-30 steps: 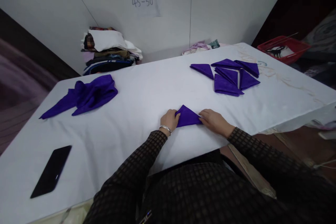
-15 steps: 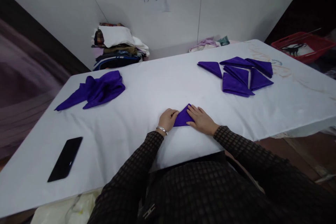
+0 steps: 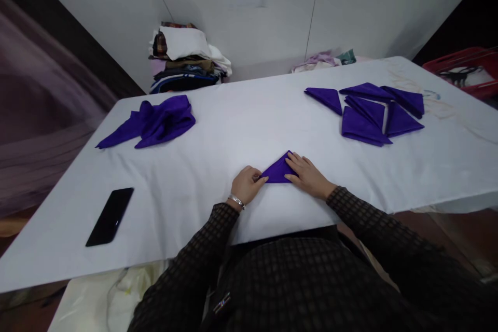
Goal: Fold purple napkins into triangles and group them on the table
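Note:
A purple cloth, folded into a small triangle, lies near the front edge of the white-covered table. My left hand, with a bracelet at the wrist, pinches the triangle's left corner between thumb and fingers. Across the triangle's right side, my right hand rests flat with fingers stretched out, hiding that end. Several purple folded triangles are spread at the back right. At the back left sits a loose, crumpled heap of purple cloth.
A black phone lies at the table's left front. Stacked clothes stand by the wall behind the table, with more fabric further right. Beyond the right back corner is a red basket holding dark-handled items.
My left hand has shifted slightly away from my right, and more of the folded triangle's left point shows between them. The whole view has also moved a little.

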`<state>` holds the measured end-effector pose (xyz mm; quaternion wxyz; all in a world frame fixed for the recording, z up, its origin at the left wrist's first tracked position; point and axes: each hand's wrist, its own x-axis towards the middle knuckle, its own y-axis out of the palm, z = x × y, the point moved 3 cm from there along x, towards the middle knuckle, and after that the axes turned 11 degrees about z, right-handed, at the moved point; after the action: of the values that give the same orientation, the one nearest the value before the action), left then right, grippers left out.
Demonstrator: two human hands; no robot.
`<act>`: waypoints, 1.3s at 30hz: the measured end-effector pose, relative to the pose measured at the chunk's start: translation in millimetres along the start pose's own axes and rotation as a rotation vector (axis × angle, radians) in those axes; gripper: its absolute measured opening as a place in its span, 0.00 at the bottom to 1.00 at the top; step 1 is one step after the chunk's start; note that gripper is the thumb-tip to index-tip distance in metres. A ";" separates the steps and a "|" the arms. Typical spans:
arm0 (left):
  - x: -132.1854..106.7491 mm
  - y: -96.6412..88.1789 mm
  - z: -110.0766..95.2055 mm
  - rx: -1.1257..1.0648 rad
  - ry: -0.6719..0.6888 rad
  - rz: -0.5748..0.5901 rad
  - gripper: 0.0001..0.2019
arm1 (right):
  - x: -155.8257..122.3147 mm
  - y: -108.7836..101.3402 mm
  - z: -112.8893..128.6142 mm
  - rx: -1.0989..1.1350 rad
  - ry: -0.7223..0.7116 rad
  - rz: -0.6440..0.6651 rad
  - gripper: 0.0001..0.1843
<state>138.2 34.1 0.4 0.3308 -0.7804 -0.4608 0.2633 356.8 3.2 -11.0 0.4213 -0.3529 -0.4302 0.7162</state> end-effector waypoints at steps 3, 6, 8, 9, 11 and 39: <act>1.1 -0.1 -1.2 0.065 -0.027 0.021 0.09 | -1.2 -4.3 -0.8 0.088 0.002 -0.007 0.35; 4.0 -1.8 -1.6 0.036 -0.037 0.022 0.10 | -1.5 -4.4 -3.5 0.138 -0.012 -0.030 0.35; 7.6 -2.9 -2.0 0.012 -0.046 0.000 0.10 | -1.2 -3.0 -5.5 0.156 -0.018 -0.046 0.35; 9.8 -3.0 -2.1 0.016 -0.060 -0.011 0.10 | -0.9 -2.2 -6.2 0.159 -0.020 -0.053 0.34; 14.0 -2.6 -2.5 0.063 -0.095 -0.023 0.10 | -0.5 -1.0 -6.9 0.151 -0.020 -0.058 0.34; 7.2 49.8 -30.0 0.556 0.318 0.238 0.39 | 3.8 -3.9 27.5 -0.126 -0.008 -0.091 0.35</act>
<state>190.0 14.5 -18.8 0.5656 -0.7399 -0.2194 0.2907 332.6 -1.0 2.5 0.4285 -0.3557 -0.4917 0.6693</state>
